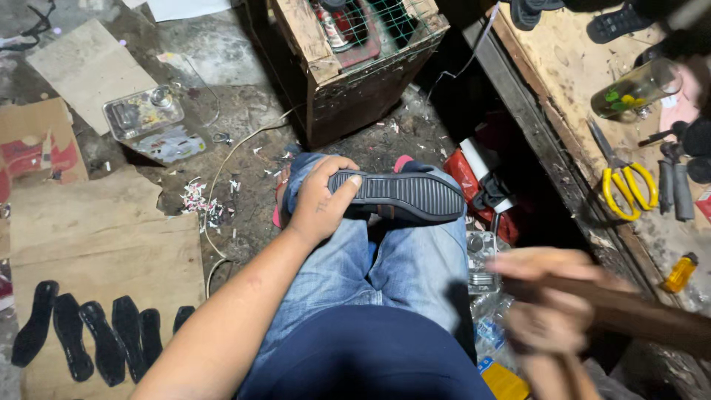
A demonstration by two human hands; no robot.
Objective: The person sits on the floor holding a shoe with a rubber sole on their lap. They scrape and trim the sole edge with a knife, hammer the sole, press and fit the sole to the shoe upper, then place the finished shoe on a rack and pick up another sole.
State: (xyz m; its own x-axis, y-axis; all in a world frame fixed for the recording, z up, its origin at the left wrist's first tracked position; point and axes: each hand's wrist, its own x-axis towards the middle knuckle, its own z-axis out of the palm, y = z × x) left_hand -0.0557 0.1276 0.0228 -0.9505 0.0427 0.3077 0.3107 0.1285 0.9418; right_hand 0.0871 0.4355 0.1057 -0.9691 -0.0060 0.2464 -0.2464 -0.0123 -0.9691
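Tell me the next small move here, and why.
Probably bring the right hand and its brown tool over to the shoe. The left hand pins the shoe sole-up on the knees, while the right hand is blurred and off to the side.

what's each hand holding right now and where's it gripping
The left hand grips the dark shoe, sole up on the knees, at one end. The blurred right hand grips a brown stick-like tool at its near end.
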